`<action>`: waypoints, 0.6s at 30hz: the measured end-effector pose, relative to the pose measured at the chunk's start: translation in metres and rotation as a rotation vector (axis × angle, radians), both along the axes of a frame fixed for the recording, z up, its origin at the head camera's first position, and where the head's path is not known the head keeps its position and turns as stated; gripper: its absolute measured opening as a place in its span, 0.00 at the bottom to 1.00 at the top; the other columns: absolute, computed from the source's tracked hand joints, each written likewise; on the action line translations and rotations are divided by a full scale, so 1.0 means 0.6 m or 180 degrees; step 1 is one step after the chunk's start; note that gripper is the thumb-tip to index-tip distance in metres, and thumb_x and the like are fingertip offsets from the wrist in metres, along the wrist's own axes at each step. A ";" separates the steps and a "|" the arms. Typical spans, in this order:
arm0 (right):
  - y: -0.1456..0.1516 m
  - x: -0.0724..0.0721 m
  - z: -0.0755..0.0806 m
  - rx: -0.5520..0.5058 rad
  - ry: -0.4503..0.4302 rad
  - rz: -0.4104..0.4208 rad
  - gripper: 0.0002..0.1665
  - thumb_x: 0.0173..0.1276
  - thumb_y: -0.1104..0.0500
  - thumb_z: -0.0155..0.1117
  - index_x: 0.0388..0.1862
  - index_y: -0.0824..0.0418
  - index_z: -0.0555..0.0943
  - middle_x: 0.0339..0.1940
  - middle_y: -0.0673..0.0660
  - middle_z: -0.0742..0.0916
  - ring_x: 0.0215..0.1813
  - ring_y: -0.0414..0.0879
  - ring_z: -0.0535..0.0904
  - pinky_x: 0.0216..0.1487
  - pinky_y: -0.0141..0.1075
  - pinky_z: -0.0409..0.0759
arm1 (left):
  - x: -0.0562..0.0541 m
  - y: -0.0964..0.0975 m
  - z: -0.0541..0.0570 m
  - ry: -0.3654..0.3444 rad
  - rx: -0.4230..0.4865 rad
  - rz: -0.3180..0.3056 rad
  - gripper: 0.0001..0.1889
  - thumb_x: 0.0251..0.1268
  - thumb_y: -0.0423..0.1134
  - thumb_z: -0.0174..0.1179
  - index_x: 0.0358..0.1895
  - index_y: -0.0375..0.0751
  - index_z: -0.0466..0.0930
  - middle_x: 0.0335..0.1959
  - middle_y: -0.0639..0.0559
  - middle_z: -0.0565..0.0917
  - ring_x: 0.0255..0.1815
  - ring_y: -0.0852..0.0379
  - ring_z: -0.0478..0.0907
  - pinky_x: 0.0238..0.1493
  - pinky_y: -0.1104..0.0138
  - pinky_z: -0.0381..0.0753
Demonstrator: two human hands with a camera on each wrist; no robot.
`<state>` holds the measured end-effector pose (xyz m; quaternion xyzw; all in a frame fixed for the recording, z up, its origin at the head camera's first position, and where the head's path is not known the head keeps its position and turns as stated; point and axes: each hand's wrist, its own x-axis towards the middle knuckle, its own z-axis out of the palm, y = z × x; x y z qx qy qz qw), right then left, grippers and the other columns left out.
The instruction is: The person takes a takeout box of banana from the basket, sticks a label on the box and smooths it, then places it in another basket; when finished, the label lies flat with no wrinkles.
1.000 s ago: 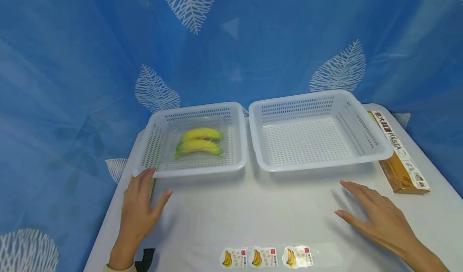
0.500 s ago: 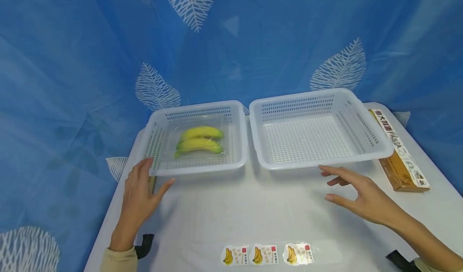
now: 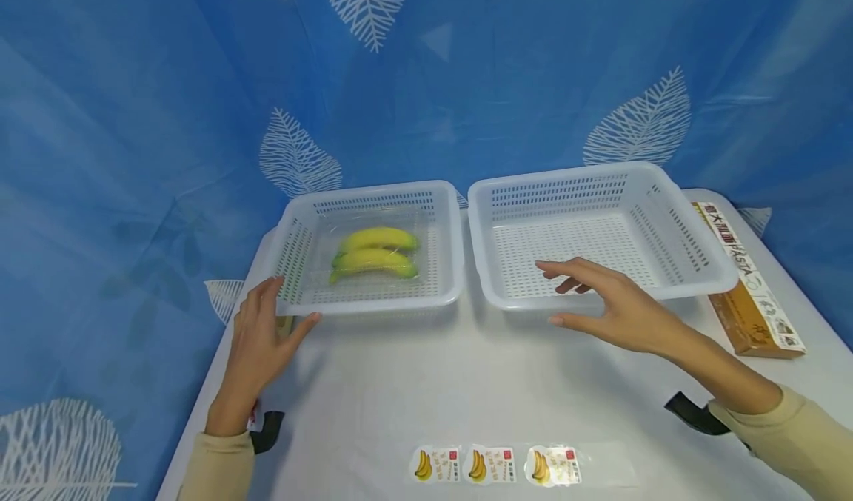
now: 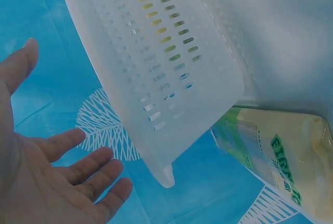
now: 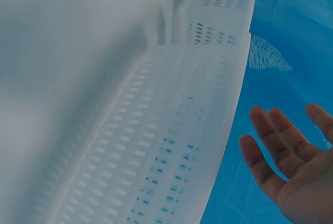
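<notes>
My left hand hovers at the front left corner of the left white basket, fingers extended and thumb spread. Inside that basket lie two yellow-green bananas in clear plastic packaging. My right hand reaches over the front rim of the right white basket, with fingers loosely bent and nothing in them. From the left wrist, the left hand appears apart from the basket wall. The right wrist view likewise has the right hand clear of the basket side.
Three banana stickers on a clear strip lie at the table's front. A pasta box stands beside the right basket. A pack with green lettering sits by the left basket, mostly behind the left hand in the head view. Blue leaf-patterned cloth hangs behind.
My right hand has moved forward and left, from the table beside the pasta box to over the right basket's front rim. The left hand has shifted slightly forward. The baskets stay put.
</notes>
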<state>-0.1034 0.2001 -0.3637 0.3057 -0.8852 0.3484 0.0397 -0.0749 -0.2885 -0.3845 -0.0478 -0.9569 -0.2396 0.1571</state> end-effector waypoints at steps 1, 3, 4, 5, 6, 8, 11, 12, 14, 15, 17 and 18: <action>-0.004 -0.004 0.001 0.0029 -0.0025 0.0005 0.43 0.56 0.55 0.77 0.70 0.50 0.71 0.57 0.50 0.83 0.50 0.43 0.82 0.50 0.40 0.81 | -0.001 0.000 0.000 -0.0017 0.0010 0.0001 0.44 0.57 0.47 0.71 0.71 0.28 0.59 0.68 0.28 0.62 0.63 0.29 0.62 0.58 0.34 0.60; -0.012 -0.012 0.002 0.0057 -0.0081 0.0033 0.42 0.57 0.54 0.77 0.71 0.50 0.71 0.58 0.52 0.83 0.51 0.44 0.83 0.50 0.46 0.82 | -0.003 -0.001 -0.002 -0.0065 0.0031 0.0001 0.44 0.58 0.47 0.70 0.71 0.29 0.58 0.68 0.28 0.61 0.64 0.29 0.61 0.58 0.34 0.59; -0.015 -0.016 0.003 0.0060 -0.0115 0.0052 0.42 0.57 0.53 0.77 0.71 0.50 0.71 0.58 0.53 0.83 0.51 0.45 0.83 0.50 0.48 0.82 | -0.005 -0.002 -0.002 -0.0094 0.0042 0.0000 0.44 0.58 0.48 0.70 0.72 0.29 0.58 0.69 0.27 0.61 0.64 0.29 0.61 0.58 0.34 0.59; -0.019 -0.021 0.005 0.0061 -0.0152 0.0067 0.42 0.57 0.53 0.76 0.71 0.50 0.70 0.59 0.54 0.82 0.52 0.46 0.82 0.50 0.49 0.81 | -0.007 -0.002 -0.002 -0.0134 0.0063 -0.0005 0.44 0.59 0.48 0.69 0.72 0.29 0.57 0.69 0.27 0.60 0.64 0.29 0.60 0.58 0.34 0.58; -0.022 -0.026 0.008 0.0059 -0.0187 0.0089 0.43 0.58 0.52 0.76 0.71 0.50 0.70 0.60 0.55 0.82 0.52 0.47 0.82 0.50 0.50 0.81 | -0.010 -0.003 -0.002 -0.0177 0.0091 -0.0015 0.44 0.60 0.48 0.69 0.72 0.29 0.57 0.70 0.27 0.59 0.65 0.29 0.59 0.59 0.34 0.57; -0.030 -0.039 0.014 0.0050 -0.0265 0.0137 0.43 0.58 0.51 0.76 0.72 0.51 0.69 0.61 0.57 0.81 0.54 0.49 0.82 0.51 0.52 0.81 | -0.016 -0.006 -0.003 -0.0280 0.0154 -0.0043 0.44 0.62 0.48 0.67 0.73 0.29 0.55 0.71 0.27 0.57 0.67 0.28 0.56 0.61 0.33 0.54; -0.042 -0.062 0.025 0.0007 -0.0403 0.0217 0.43 0.60 0.51 0.75 0.73 0.51 0.68 0.63 0.58 0.79 0.56 0.52 0.81 0.54 0.52 0.80 | -0.026 -0.010 -0.006 -0.0411 0.0252 -0.0095 0.44 0.63 0.48 0.66 0.73 0.28 0.54 0.73 0.26 0.53 0.70 0.27 0.51 0.62 0.34 0.48; -0.046 -0.071 0.028 -0.0013 -0.0449 0.0251 0.43 0.60 0.51 0.74 0.73 0.52 0.68 0.64 0.59 0.79 0.56 0.52 0.81 0.54 0.53 0.80 | -0.029 -0.012 -0.007 -0.0439 0.0271 -0.0104 0.44 0.64 0.48 0.65 0.73 0.28 0.53 0.73 0.26 0.52 0.70 0.27 0.50 0.62 0.34 0.47; -0.055 -0.089 0.032 -0.0072 -0.0556 0.0328 0.42 0.62 0.51 0.72 0.74 0.53 0.67 0.64 0.59 0.78 0.58 0.54 0.80 0.57 0.54 0.79 | -0.034 -0.016 -0.011 -0.0486 0.0301 -0.0096 0.44 0.64 0.48 0.65 0.74 0.28 0.53 0.74 0.27 0.50 0.71 0.28 0.48 0.61 0.36 0.46; -0.059 -0.098 0.034 -0.0101 -0.0613 0.0364 0.42 0.63 0.52 0.72 0.74 0.54 0.66 0.65 0.59 0.78 0.58 0.54 0.80 0.57 0.54 0.78 | -0.035 -0.018 -0.013 -0.0500 0.0326 -0.0090 0.44 0.64 0.48 0.64 0.74 0.28 0.53 0.74 0.27 0.49 0.72 0.28 0.47 0.61 0.37 0.45; -0.069 -0.115 0.036 -0.0139 -0.0736 0.0438 0.41 0.65 0.52 0.70 0.74 0.53 0.65 0.66 0.60 0.77 0.60 0.55 0.78 0.60 0.54 0.77 | -0.037 -0.021 -0.016 -0.0536 0.0366 -0.0072 0.44 0.64 0.48 0.64 0.74 0.28 0.52 0.75 0.27 0.48 0.72 0.28 0.45 0.60 0.38 0.45; -0.074 -0.123 0.035 -0.0146 -0.0793 0.0465 0.40 0.66 0.52 0.69 0.75 0.53 0.65 0.66 0.59 0.76 0.61 0.54 0.78 0.61 0.54 0.76 | -0.038 -0.023 -0.018 -0.0557 0.0385 -0.0069 0.44 0.65 0.48 0.64 0.74 0.29 0.52 0.75 0.28 0.47 0.73 0.29 0.45 0.60 0.38 0.45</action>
